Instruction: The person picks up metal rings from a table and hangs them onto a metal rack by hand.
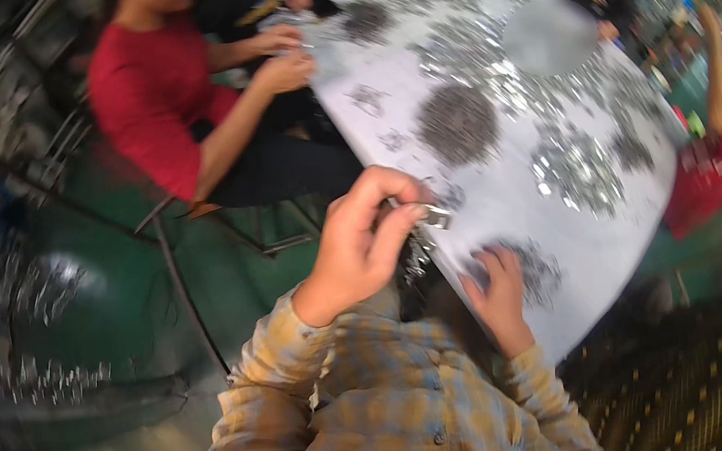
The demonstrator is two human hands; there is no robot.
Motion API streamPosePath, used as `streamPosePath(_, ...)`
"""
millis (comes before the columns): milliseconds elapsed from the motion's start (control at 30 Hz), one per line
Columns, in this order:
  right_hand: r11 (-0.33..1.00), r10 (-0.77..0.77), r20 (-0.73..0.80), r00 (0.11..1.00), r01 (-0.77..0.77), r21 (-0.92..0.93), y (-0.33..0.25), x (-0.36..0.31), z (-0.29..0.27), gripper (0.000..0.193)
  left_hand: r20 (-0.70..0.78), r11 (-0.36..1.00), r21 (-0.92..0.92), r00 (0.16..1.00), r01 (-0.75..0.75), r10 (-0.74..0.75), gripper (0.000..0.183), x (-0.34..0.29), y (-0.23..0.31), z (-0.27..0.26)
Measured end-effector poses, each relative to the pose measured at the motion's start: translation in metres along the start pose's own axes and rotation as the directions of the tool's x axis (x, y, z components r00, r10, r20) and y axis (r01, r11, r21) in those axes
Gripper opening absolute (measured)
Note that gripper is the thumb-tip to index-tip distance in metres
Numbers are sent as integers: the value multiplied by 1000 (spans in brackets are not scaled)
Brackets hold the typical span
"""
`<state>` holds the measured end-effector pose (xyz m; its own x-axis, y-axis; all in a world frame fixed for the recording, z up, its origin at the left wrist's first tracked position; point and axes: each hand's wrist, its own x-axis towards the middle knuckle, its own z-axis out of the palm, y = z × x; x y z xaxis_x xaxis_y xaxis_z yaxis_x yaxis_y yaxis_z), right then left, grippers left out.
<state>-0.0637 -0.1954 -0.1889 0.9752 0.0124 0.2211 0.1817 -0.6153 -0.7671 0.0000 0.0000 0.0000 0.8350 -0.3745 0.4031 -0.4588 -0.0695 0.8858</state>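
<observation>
My left hand (363,242) is raised at the table's near left edge, thumb and forefinger pinched on a small shiny metal piece (437,217). My right hand (500,296) rests palm down on the white tabletop with its fingers apart. Its fingertips reach the edge of a loose pile of small dark thin metal parts (538,274). Below the piece in my left hand, more shiny metal pieces (418,256) show beside the table edge, partly hidden by that hand. Blur hides the finer shape of these parts.
On the white table (571,315) lie a round dark heap (457,124) and shiny metal pieces (579,170). A grey round disc-like thing (549,37) is farther back. A person in red (152,107) works at the left; others sit around. A metal stand (179,290) is at left.
</observation>
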Motion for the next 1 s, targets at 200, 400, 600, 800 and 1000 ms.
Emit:
streamPosePath(200, 768, -252, 55, 966, 234, -597, 58, 45, -63, 55, -335, 921, -30, 872, -387, 356, 6, 39, 20, 0)
streamPosePath(400, 708, -220, 21, 975, 175, -684, 75, 36, -38, 64, -520, 826, 126, 672, -550, 527, 8, 32, 64, -48)
streamPosePath(600, 677, 54, 139, 989, 66, -733, 29, 19, -51, 53, -636, 858, 342, 577, -384, 512, 5, -26, 111, -92)
streamPosePath(800, 610, -130, 107, 986, 164, -775, 64, 23, -48, 57, -672, 761, 618, 369, -197, 642, 3, -66, 147, -144)
streamPosePath(1000, 596, -139, 122, 983, 181, -782, 65, 22, -49, 56, -625, 614, 780, 218, 123, 750, 6, -115, 192, -188)
